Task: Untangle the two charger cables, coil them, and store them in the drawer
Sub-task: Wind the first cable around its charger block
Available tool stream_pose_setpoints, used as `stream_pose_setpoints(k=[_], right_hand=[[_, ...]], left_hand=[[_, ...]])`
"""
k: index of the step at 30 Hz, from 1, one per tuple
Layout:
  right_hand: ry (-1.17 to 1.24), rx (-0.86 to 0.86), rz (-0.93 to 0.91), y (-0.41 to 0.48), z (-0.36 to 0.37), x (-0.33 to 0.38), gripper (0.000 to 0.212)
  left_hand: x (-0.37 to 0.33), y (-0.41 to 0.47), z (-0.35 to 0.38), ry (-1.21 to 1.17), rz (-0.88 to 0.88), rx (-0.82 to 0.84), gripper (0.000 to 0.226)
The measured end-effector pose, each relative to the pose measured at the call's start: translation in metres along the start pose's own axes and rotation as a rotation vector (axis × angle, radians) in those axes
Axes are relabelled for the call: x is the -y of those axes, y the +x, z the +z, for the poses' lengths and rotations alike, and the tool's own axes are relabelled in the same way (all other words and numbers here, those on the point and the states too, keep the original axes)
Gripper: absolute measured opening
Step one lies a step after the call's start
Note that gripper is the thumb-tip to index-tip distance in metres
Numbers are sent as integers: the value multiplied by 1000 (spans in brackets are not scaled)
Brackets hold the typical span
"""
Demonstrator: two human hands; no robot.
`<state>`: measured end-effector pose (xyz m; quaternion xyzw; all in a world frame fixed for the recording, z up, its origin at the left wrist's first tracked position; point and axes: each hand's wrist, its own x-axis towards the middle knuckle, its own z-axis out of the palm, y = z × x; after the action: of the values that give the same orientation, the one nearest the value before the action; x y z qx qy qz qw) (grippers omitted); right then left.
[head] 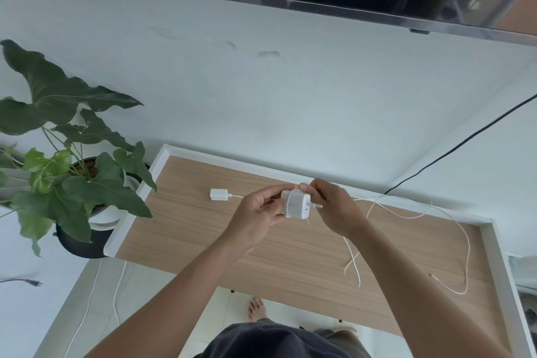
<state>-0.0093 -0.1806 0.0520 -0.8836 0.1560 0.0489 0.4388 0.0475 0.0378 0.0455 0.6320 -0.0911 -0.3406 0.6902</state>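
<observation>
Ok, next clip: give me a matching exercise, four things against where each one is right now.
Things:
1. potted plant
2. loose cable
3. charger brick
4. small adapter

Places:
A. gripped between the left hand and right hand
B. beyond the table's left end
C. flat on the table, left of the hands
D. looped on the table, right of the hands

Pairs: 1-B, 2-D, 3-A, 4-C

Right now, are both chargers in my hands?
No, left hand and right hand hold the large charger; the small charger lies on the table.
</observation>
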Motion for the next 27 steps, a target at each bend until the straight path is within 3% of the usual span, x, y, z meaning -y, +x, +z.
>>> stream_pose_setpoints(k=[6,14,18,21,24,27], right_hand=[[-124,159,-21,-24,36,-1,38],[-258,280,-145,-32,34,23,31],[-266,297,-218,-29,20,33,30],[-237,198,-223,-20,-3,37,28],[-195,115,-230,-12,-23,37,25],[-125,39,-175,-6,-35,34,24]], left_hand=[[9,20,-6,-75,-20,-268,27],[18,21,-8,420,107,-387,28],[22,16,-8,599,205,-336,28],[25,13,-10,681,288,-240,41],[19,6,-10,690,332,-112,56],[10,-3,-6,599,311,11,53]])
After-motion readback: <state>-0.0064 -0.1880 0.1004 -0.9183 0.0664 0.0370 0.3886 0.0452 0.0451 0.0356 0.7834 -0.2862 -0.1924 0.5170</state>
